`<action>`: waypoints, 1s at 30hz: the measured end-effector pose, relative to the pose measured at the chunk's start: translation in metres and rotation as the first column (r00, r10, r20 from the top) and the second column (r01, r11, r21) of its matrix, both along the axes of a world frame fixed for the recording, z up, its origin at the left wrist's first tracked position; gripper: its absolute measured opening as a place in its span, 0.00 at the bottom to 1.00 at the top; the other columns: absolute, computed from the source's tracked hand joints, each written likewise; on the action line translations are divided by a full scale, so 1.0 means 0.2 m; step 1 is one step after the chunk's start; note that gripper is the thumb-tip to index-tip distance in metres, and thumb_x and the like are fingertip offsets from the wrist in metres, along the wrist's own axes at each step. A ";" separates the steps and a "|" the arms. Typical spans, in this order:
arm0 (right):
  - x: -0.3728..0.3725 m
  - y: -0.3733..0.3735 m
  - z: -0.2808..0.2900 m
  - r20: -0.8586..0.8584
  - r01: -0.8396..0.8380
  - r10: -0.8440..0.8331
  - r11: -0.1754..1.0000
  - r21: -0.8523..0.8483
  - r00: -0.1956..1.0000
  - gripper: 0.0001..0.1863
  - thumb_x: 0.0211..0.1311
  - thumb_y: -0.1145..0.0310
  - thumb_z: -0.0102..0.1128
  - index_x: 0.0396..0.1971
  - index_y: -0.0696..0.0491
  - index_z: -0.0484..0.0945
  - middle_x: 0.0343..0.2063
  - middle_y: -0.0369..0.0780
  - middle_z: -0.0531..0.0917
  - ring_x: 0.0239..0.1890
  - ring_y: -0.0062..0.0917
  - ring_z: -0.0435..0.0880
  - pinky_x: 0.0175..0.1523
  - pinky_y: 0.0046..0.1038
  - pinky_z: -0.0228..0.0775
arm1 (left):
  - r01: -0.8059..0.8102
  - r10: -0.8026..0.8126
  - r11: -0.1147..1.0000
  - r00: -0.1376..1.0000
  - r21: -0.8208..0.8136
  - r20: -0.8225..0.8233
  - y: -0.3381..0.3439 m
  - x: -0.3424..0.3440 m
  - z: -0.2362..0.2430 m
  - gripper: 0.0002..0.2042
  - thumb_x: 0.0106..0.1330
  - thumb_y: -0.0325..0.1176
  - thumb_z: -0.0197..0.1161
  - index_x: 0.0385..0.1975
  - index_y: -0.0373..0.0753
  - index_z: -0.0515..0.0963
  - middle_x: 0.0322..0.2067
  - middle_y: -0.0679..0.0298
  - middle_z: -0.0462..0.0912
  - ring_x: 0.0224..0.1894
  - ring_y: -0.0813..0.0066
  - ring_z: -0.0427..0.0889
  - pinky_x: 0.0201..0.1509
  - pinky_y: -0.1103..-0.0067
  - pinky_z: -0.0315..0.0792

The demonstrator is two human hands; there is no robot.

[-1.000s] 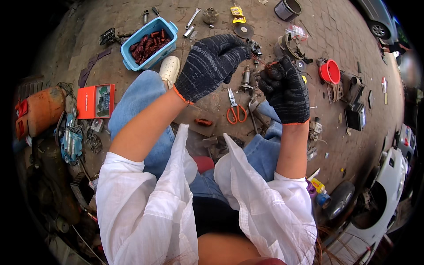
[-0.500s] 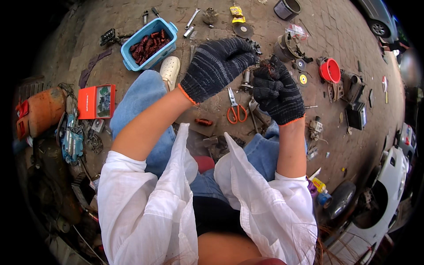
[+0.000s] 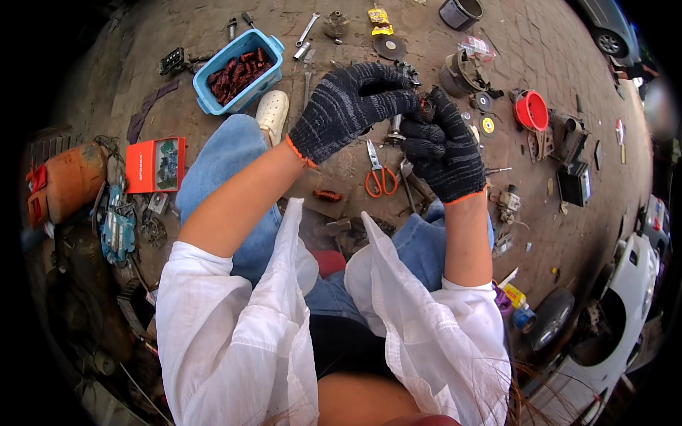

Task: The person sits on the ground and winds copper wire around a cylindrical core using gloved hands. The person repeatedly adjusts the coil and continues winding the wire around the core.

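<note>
A small dark copper wire coil (image 3: pixel 427 108) sits between my two hands, raised above the floor in front of me. My right hand (image 3: pixel 444 145), in a black knit glove with an orange cuff, has its fingers closed around the coil. My left hand (image 3: pixel 359 103), gloved alike, comes in from the left and pinches the coil's near side; its fingertips are partly hidden. Below the hands lie orange-handled scissors (image 3: pixel 381 179), blades pointing away from me. A similar coil (image 3: pixel 327 195) rests on the floor nearer my legs. The light-blue bin (image 3: pixel 207 94) at the left holds several reddish-brown coils.
A wrench (image 3: pixel 307 29), a cutting disc (image 3: pixel 389 47) and a dark metal pot (image 3: pixel 458 77) lie beyond my hands. To the right are a red bowl (image 3: pixel 531 111) and metal parts. At the left, a red box (image 3: pixel 141 166) stands near an orange gas cylinder (image 3: pixel 78 172).
My left hand has moved slightly right, bringing its fingers onto the coil. My right hand has shifted a little left and turned, with the coil still in it.
</note>
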State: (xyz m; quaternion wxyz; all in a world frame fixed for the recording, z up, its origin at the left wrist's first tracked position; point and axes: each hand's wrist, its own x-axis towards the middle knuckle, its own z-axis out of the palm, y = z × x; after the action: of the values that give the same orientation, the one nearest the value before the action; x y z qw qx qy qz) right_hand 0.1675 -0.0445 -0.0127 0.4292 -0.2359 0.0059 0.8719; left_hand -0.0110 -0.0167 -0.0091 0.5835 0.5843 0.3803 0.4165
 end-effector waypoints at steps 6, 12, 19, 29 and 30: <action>-0.07 0.02 0.01 0.742 -0.077 -0.665 0.738 0.670 0.085 0.10 0.59 0.70 0.54 0.40 0.57 0.72 0.29 0.36 0.77 0.28 0.16 0.73 0.35 0.19 0.68 | -0.071 0.146 0.955 0.958 0.289 -0.245 0.03 -0.04 -0.03 0.11 0.57 0.36 0.61 0.33 0.35 0.79 0.30 0.60 0.81 0.29 0.77 0.78 0.34 0.82 0.71; -0.06 -0.01 0.06 0.710 -0.463 -0.700 0.654 0.598 -0.073 0.11 0.49 0.74 0.62 0.35 0.56 0.76 0.31 0.39 0.78 0.31 0.21 0.76 0.39 0.21 0.68 | -0.098 0.180 0.962 0.929 0.254 -0.324 0.02 -0.03 0.01 0.10 0.58 0.36 0.60 0.32 0.34 0.79 0.27 0.59 0.81 0.28 0.75 0.78 0.34 0.81 0.71; -0.06 0.03 -0.01 0.675 -0.360 -0.737 0.625 0.692 0.019 0.08 0.51 0.74 0.59 0.33 0.56 0.77 0.30 0.42 0.78 0.33 0.28 0.78 0.40 0.25 0.69 | -0.138 0.125 0.979 0.988 -0.152 -0.088 0.03 -0.02 0.05 0.09 0.60 0.36 0.57 0.32 0.37 0.78 0.18 0.68 0.74 0.15 0.87 0.66 0.19 0.86 0.60; -0.05 0.04 0.00 0.672 -0.387 -0.737 0.601 0.700 0.072 0.07 0.52 0.74 0.59 0.32 0.57 0.76 0.30 0.43 0.78 0.34 0.29 0.78 0.42 0.26 0.69 | -0.189 0.187 0.979 0.982 -0.069 -0.042 0.06 -0.02 0.03 0.08 0.57 0.32 0.61 0.31 0.34 0.78 0.19 0.68 0.75 0.18 0.86 0.69 0.20 0.86 0.62; -0.04 0.04 -0.01 0.678 -0.361 -0.730 0.611 0.705 0.088 0.07 0.52 0.74 0.58 0.32 0.57 0.76 0.30 0.43 0.78 0.34 0.29 0.78 0.42 0.26 0.69 | -0.144 0.142 0.988 0.989 -0.053 -0.050 0.07 -0.02 0.03 0.08 0.57 0.32 0.62 0.33 0.35 0.77 0.19 0.68 0.74 0.17 0.86 0.69 0.17 0.86 0.61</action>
State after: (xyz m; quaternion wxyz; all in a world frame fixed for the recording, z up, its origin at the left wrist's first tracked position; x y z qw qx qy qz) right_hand 0.1590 -0.0357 -0.0145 0.4954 -0.5392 -0.6043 0.3142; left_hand -0.0153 -0.0028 -0.0032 0.5594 0.5483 0.4462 0.4329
